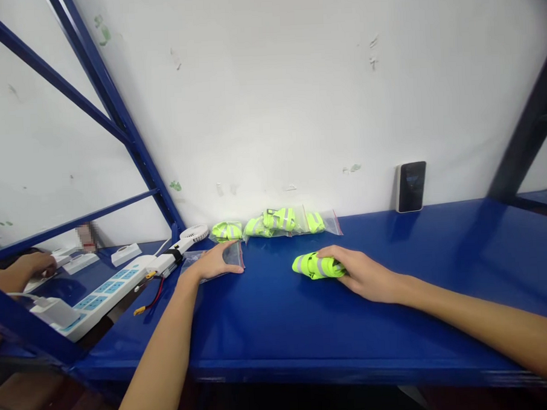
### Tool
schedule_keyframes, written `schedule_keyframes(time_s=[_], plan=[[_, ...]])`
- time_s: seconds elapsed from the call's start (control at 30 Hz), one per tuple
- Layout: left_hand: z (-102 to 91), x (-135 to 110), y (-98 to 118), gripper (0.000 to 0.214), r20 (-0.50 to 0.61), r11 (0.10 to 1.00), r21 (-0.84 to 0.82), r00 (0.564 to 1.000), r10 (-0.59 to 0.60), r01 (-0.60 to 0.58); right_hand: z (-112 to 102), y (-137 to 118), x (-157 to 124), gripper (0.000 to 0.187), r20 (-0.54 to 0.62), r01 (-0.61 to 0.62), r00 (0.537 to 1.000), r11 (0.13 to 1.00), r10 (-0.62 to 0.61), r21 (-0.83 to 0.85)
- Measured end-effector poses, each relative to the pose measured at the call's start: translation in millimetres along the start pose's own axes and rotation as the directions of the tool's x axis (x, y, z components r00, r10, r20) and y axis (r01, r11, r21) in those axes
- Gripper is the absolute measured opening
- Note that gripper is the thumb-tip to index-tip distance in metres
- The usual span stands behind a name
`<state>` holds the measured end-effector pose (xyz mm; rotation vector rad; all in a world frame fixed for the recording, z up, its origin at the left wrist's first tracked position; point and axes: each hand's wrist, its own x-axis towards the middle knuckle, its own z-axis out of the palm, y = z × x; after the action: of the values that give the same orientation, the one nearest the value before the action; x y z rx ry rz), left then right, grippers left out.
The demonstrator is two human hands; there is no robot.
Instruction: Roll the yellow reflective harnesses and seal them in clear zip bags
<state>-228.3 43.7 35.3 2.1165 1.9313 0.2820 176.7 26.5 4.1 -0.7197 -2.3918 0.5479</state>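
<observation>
A rolled neon-yellow reflective vest [316,266] with grey bands is gripped at its right end by my right hand [365,273], just over the blue shelf. My left hand [215,262] reaches to a flat clear zip bag [234,255], its thumb and fingers spread apart over the bag. Whether those fingertips press on the plastic I cannot tell. Along the wall behind lie several bagged yellow vests [278,220], some stacked on each other. One more bagged vest [227,231] sits just behind my left hand.
A white power strip [109,291] and a small white fan [194,234] lie left, beside a red-black cable [157,294] with yellow plugs. A black-fronted device [411,187] stands against the wall at right. Past the blue frame post [134,138], another person's hand [35,264] works among white boxes.
</observation>
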Motion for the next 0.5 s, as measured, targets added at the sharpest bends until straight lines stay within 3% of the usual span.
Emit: schedule_keyframes(time_s=[0.27, 0.37, 0.5], plan=[[14.4, -11, 49, 0.096, -0.028, 0.990, 0.035, 0.990, 0.140, -0.139, 3, -2, 1, 0.033, -0.019, -0.080, 0.997, 0.997, 0.080, 0.005], [25.4, -13, 76, 0.089, -0.031, 0.961, -0.056, 0.962, 0.271, -0.272, 5, -1, 1, 0.043, -0.032, -0.060, 0.998, 0.998, 0.060, -0.011], [37.2, -14, 112, 0.094, -0.031, 0.879, -0.154, 0.891, 0.453, -0.452, 7, 4, 2, 0.066, -0.083, 0.012, 0.996, 0.998, -0.017, -0.060]])
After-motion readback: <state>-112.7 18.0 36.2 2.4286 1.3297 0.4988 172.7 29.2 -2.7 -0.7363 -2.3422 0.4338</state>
